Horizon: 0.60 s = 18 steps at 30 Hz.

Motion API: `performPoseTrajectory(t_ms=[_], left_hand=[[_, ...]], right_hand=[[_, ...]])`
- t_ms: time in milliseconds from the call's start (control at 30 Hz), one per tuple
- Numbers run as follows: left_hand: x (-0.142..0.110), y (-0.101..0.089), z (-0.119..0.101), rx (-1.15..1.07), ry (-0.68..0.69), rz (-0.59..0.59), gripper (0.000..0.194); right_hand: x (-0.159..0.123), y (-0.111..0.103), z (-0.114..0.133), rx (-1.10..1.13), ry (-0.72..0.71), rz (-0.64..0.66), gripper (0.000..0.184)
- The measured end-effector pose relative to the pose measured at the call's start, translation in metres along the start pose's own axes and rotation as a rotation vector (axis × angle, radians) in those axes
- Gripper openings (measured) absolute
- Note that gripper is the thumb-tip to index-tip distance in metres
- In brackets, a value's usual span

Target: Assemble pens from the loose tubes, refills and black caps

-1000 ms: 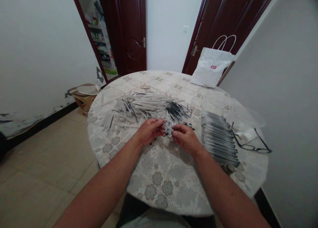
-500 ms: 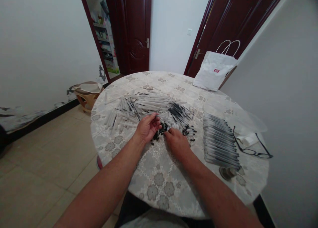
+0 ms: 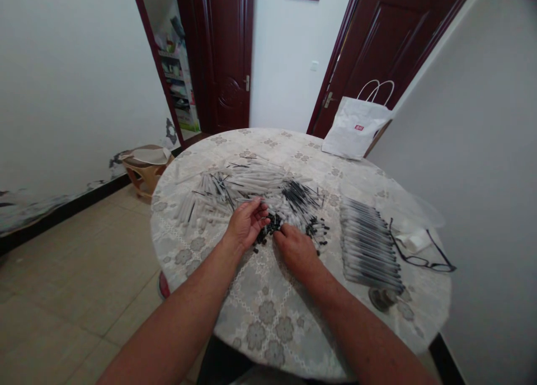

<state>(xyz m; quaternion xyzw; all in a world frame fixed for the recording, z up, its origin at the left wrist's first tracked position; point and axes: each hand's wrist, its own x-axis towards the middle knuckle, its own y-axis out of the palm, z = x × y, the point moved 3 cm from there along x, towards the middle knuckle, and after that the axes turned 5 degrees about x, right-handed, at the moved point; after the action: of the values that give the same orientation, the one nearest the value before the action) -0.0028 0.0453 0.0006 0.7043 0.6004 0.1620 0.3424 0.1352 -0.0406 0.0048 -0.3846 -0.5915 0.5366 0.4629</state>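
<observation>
My left hand point(image 3: 248, 224) is held palm inward just left of a pile of small black caps point(image 3: 274, 222). Its thumb and forefinger come together and the other fingers curl loosely; whatever is in them is too small to make out. My right hand point(image 3: 297, 249) rests on the near side of the caps, back upward, fingers bent down into the pile with their tips hidden. Beyond both hands lies a heap of whitish pen barrels point(image 3: 255, 177), with a bundle of thin black rods point(image 3: 297, 195) on its right. More black-tipped pieces point(image 3: 318, 228) lie right of the caps.
A row of pens point(image 3: 369, 242) lies side by side on the round, cloth-covered table point(image 3: 268, 295). Near it are glasses point(image 3: 419, 259), a small roundish object point(image 3: 381, 299) and clear plastic. A white paper bag point(image 3: 356, 128) stands at the back right. A wooden stool point(image 3: 146, 167) is at left.
The view has tilted up slightly, showing a picture frame on the wall. Both hands stay at the pile of caps; my right hand's fingers have shifted slightly.
</observation>
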Motion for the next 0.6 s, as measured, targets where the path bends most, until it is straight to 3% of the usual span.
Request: performPoseTrajectory(t_ms=[200,300,467,600], left_hand=[[0.0,0.0,0.003,0.035,-0.001,0.022,0.021],[-0.001,0.001,0.003,0.052,-0.005,0.033,0.022],[-0.005,0.004,0.003,0.092,-0.008,0.073,0.024],[-0.009,0.009,0.005,0.146,-0.03,0.141,0.028]], right_hand=[[0.001,0.004,-0.002,0.046,0.021,-0.031,0.012],[0.0,0.004,-0.009,0.152,0.072,-0.133,0.017],[-0.005,-0.009,-0.029,0.589,0.079,-0.514,0.026],[-0.008,-0.007,-0.051,0.954,0.242,-0.616,0.024]])
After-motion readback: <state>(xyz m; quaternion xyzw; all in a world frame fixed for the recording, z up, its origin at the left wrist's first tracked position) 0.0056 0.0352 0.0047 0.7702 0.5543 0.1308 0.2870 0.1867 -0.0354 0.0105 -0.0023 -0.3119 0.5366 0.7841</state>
